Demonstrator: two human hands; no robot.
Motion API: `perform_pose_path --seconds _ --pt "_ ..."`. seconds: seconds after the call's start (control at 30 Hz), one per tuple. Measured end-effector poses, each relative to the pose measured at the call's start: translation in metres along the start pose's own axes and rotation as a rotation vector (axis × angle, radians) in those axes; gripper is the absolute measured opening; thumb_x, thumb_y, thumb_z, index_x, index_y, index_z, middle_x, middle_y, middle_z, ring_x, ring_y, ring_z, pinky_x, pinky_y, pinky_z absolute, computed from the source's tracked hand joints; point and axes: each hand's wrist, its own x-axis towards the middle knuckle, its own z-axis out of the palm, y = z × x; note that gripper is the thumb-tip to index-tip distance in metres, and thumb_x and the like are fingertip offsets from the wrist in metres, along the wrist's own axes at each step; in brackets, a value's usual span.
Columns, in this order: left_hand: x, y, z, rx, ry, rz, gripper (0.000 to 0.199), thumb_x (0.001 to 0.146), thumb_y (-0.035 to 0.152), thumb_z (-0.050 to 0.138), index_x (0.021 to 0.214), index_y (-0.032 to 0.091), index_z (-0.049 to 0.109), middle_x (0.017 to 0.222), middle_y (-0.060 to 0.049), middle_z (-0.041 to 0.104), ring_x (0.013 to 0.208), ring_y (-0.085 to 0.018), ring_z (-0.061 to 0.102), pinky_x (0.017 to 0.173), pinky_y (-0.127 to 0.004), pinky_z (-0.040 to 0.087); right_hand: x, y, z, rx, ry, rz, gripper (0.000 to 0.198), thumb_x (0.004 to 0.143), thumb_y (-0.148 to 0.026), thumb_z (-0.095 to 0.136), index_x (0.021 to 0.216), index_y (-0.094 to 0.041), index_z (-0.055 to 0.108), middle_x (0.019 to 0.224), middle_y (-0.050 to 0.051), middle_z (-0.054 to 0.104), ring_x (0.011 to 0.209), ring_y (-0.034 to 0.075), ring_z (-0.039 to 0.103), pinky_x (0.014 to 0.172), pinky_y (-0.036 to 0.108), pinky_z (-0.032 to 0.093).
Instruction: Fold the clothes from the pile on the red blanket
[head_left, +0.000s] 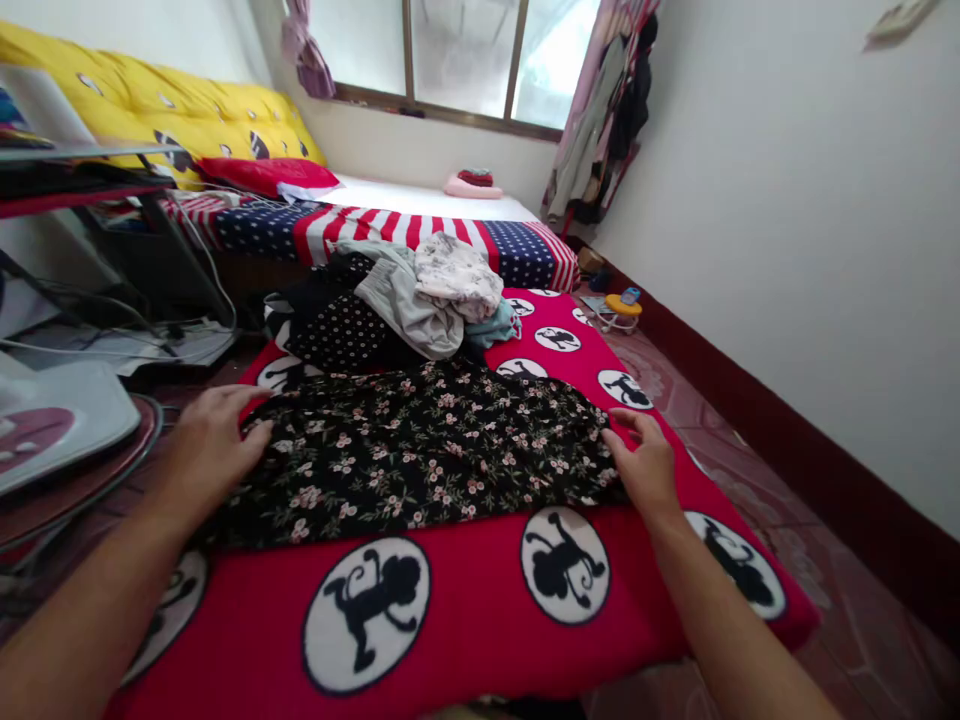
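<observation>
The step in hand, as judged from the layout, was the spreading and squaring of a black floral cloth. The cloth lay across the near half of a red blanket, with its long side running from left to right. The left hand was at the left end, thumb and fingers curved and slightly parted at the edge. The right hand was at the right end in a similar curved pose. Both hands touched the cloth; whether either pinched it firmly could not be told. Further handling appeared to call for even tension between the two ends and a light smoothing of the creases, since uneven pull would probably skew the edges.

The floral cloth appeared thin, soft and pliable, with a print of small pink flowers and green leaves. Its outline was roughly a long rectangle, with a fairly straight near edge and an uneven far edge. The blanket appeared thick and plush, marked with pale discs bearing dark monkey figures. Just beyond the cloth rose a loose, rounded heap: a black dotted garment, a smooth grey garment, a crumpled white printed garment and a teal cloth.
</observation>
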Motion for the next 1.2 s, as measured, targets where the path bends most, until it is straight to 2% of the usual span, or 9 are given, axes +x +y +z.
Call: perform_pose_path --seconds 0.1,0.27,0.4,0.53,0.7,0.83,0.97,1.07,1.2 --pt "-0.028 0.033 0.017 -0.148 0.07 0.135 0.031 0.093 0.034 0.042 0.108 0.015 0.061 0.118 -0.005 0.058 0.115 -0.021 0.054 0.104 -0.041 0.04 -0.033 -0.014 0.006 -0.006 -0.11 -0.085 0.022 0.086 -0.036 0.054 0.098 -0.02 0.063 0.096 0.006 0.066 0.089 0.02 0.061 0.081 0.033 0.048" --pt "-0.07 0.088 0.039 -0.45 -0.161 0.355 0.024 0.092 0.032 0.047 0.094 0.022 0.069 0.107 -0.006 0.066 0.104 -0.02 0.059 0.096 -0.036 0.046 -0.076 -0.032 0.003 -0.182 -0.305 -0.048 0.024 0.085 -0.046 0.058 0.079 -0.022 0.06 0.075 0.002 0.063 0.065 0.016 0.057 0.062 0.028 0.043" --pt "-0.076 0.133 0.05 -0.526 -0.342 0.515 0.025 0.094 0.023 0.045 0.102 0.022 0.068 0.109 -0.006 0.066 0.103 -0.019 0.058 0.095 -0.036 0.046 -0.085 -0.026 -0.007 -0.41 -0.346 0.051 0.025 0.076 -0.047 0.066 0.083 -0.024 0.058 0.075 0.0 0.063 0.066 0.019 0.06 0.056 0.028 0.04" --pt "-0.069 0.166 0.067 -0.515 -0.391 0.57 0.025 0.09 0.017 0.048 0.104 0.02 0.068 0.108 -0.007 0.066 0.101 -0.02 0.058 0.097 -0.039 0.046 -0.09 -0.014 -0.01 -0.466 -0.351 0.081 0.022 0.078 -0.045 0.062 0.086 -0.024 0.058 0.085 0.002 0.065 0.071 0.022 0.063 0.057 0.031 0.043" --pt "-0.064 0.183 0.089 -0.508 -0.361 0.582 0.029 0.088 0.01 0.045 0.104 0.019 0.068 0.109 -0.007 0.066 0.103 -0.022 0.056 0.092 -0.037 0.048 -0.093 -0.002 0.004 -0.382 -0.213 -0.002 0.034 0.083 -0.035 0.055 0.115 -0.023 0.057 0.112 0.008 0.06 0.096 0.026 0.061 0.076 0.039 0.05" --pt "-0.071 0.184 0.1 -0.474 -0.355 0.637 0.042 0.085 0.005 0.042 0.12 0.02 0.06 0.127 -0.008 0.061 0.119 -0.024 0.049 0.1 -0.043 0.044 -0.089 -0.001 0.017 -0.234 -0.166 -0.113 0.024 0.084 -0.03 0.058 0.105 -0.02 0.06 0.11 0.009 0.06 0.108 0.027 0.055 0.095 0.044 0.044" --pt "-0.075 0.187 0.102 -0.369 -0.371 0.659 0.058 0.079 0.004 0.045 0.133 0.025 0.05 0.141 -0.007 0.05 0.13 -0.029 0.04 0.107 -0.051 0.036 -0.085 -0.011 0.021 -0.128 -0.082 -0.126 0.013 0.087 -0.029 0.054 0.096 -0.021 0.059 0.108 0.01 0.059 0.104 0.025 0.055 0.09 0.043 0.047" --pt "-0.068 0.196 0.096 -0.349 -0.43 0.697 0.05 0.079 0.009 0.048 0.127 0.023 0.054 0.129 -0.009 0.056 0.121 -0.027 0.047 0.107 -0.048 0.035 -0.087 -0.024 0.019 -0.102 0.0 -0.096 0.014 0.088 -0.032 0.054 0.097 -0.021 0.058 0.104 0.009 0.058 0.094 0.023 0.056 0.082 0.039 0.048" --pt "-0.056 0.214 0.09 -0.353 -0.508 0.717 0.034 0.078 0.006 0.045 0.106 0.018 0.06 0.107 -0.01 0.061 0.101 -0.023 0.056 0.093 -0.037 0.048 -0.098 -0.039 0.018 -0.072 -0.134 -0.072 0.017 0.091 -0.035 0.051 0.081 -0.022 0.056 0.082 0.004 0.059 0.077 0.02 0.056 0.071 0.033 0.046"
